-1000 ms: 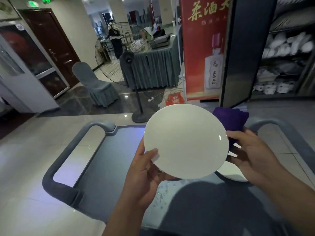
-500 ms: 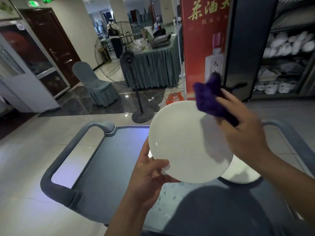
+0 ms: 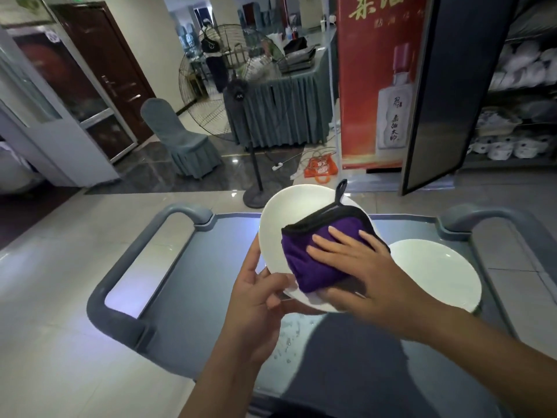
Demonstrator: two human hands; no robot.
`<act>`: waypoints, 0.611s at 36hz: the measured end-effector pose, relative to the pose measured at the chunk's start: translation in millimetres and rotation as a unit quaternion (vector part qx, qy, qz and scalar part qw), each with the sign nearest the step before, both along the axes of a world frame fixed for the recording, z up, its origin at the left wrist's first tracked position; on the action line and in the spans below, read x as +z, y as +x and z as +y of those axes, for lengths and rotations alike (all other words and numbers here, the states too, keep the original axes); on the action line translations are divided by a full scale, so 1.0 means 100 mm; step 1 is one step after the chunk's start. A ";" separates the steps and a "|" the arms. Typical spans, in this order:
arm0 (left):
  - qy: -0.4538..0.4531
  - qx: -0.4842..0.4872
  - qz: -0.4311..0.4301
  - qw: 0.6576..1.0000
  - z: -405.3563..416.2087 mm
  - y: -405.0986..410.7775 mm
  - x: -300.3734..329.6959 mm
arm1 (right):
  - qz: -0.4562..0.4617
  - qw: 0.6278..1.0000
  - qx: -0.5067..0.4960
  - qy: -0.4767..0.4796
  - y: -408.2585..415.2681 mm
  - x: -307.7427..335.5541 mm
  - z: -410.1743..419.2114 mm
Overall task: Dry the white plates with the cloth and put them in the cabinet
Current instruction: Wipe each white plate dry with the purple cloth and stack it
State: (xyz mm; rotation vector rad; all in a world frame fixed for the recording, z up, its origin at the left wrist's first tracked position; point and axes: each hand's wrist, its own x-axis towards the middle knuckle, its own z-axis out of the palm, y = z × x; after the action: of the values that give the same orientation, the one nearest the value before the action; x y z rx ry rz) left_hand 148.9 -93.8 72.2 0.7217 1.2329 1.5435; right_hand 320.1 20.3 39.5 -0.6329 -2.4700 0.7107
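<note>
At centre frame a plate [image 3: 280, 224] is gripped by its lower rim in the left hand [image 3: 262, 300], thumb on the face. The cloth [image 3: 304, 260] is pressed flat on it by the right hand [image 3: 358, 270], fingers straight. A second plate [image 3: 437, 273] lies on the cart [image 3: 180, 282], lower right. The plate is judged stiff, breakable and slippery while wet; the rim is best held firmly.

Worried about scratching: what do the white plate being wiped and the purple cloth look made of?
The round white plate looks like glazed ceramic: smooth and glossy, though melamine can't be ruled out. The purple cloth seems soft microfibre with black edging and a hanging loop.
</note>
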 end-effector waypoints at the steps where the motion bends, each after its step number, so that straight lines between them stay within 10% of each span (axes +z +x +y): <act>1: 0.000 0.005 -0.011 1.000 0.00 -0.02 -0.01 | -0.005 1.000 0.006 0.004 0.03 -0.03 -0.03; 11: -0.012 0.011 -0.077 0.997 0.06 -0.09 -0.26 | -0.017 1.000 0.003 0.008 0.40 -0.20 -0.09; 17: -0.023 0.020 -0.102 0.994 0.08 -0.07 -0.41 | 0.016 0.987 -0.034 -0.156 0.69 -0.11 0.04; 22: -0.041 0.008 -0.126 0.991 0.02 -0.08 -0.55 | 0.218 0.877 -0.161 -0.397 0.85 0.13 0.15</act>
State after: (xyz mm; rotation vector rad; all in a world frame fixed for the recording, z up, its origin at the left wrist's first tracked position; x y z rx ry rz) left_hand 140.6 -91.6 16.9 0.4484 1.1071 1.5356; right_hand 405.1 35.5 52.8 -1.0037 -1.5440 1.5426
